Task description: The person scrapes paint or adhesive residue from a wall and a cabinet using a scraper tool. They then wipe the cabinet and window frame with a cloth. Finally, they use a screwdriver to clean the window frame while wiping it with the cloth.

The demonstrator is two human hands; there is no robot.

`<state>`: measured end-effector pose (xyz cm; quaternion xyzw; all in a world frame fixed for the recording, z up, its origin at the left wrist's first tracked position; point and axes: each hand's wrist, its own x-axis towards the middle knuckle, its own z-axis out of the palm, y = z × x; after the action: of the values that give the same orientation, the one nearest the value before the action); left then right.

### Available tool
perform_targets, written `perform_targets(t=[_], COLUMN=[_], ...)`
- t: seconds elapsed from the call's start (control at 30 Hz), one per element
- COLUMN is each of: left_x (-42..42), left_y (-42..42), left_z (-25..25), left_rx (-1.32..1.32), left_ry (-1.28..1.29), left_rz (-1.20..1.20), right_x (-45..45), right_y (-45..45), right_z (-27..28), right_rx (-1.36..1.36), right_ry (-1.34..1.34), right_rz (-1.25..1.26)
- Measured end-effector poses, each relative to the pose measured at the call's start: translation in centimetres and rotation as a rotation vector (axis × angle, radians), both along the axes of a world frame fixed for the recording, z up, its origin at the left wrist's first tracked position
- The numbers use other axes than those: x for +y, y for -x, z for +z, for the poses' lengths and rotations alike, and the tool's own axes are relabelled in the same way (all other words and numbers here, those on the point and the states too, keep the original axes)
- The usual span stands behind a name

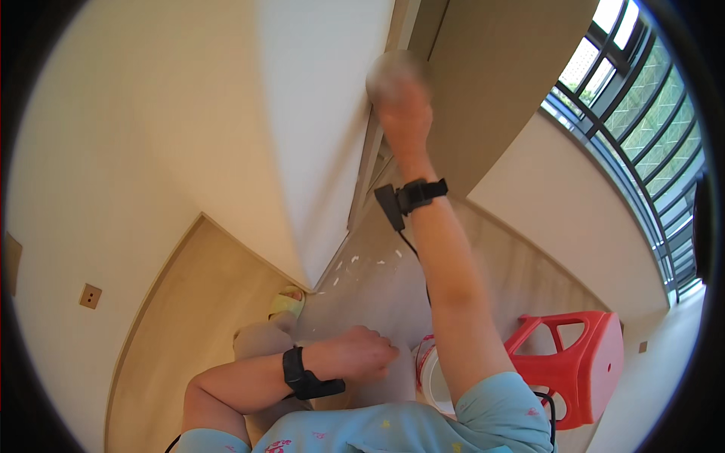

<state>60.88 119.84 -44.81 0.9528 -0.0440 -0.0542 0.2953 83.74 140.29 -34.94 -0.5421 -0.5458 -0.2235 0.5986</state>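
Note:
My right hand (406,110) reaches far out at the end of a straight arm and is blurred by motion. It grips a pale, rounded pad or cloth (380,71), too blurred to name exactly. The pad is at the edge where the white wall (323,107) meets a beige door trim (358,206); whether it touches cannot be told. Above my lap, my left hand (362,354) is held with its fingers curled in, and nothing shows in it. A black strapped device sits on each wrist.
White flakes (355,259) lie on the floor near the wall corner. At my right are a red plastic stool (600,362) tipped on its side and a white bucket (433,379), partly hidden by my arm. A barred window (640,119) is at upper right, a socket (90,295) at left.

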Motion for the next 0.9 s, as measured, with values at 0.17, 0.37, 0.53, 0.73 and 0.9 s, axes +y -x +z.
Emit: perform_targets(t=[0.17, 0.37, 0.53, 0.73, 0.9], left_x=[-1.6, 0.5, 3.6, 6.8, 5.4], left_y=[3.2, 4.8, 3.4, 1.3, -1.0], left_z=[2.2, 4.9, 4.8, 1.4, -2.1], left_rx=[-0.088, 0.051, 0.142, -0.062, 0.349], left_ry=[0.111, 0.121, 0.235, 0.511, 0.431], left_rz=[0.005, -0.005, -0.111, -0.013, -0.193], right_x=[-0.9, -0.5, -1.7, -3.6, -9.3], right_y=[1.7, 1.3, -0.3, -6.0, -8.5], right_z=[-14.5, -27.4, -35.1, -26.1, -14.3], right_rx=[0.169, 0.294, 0.499, 1.153, 1.584], right_ry=[0.184, 0.262, 0.575, 0.826, 0.038], right_rz=[0.05, 0.053, 0.036, 0.419, 0.935])
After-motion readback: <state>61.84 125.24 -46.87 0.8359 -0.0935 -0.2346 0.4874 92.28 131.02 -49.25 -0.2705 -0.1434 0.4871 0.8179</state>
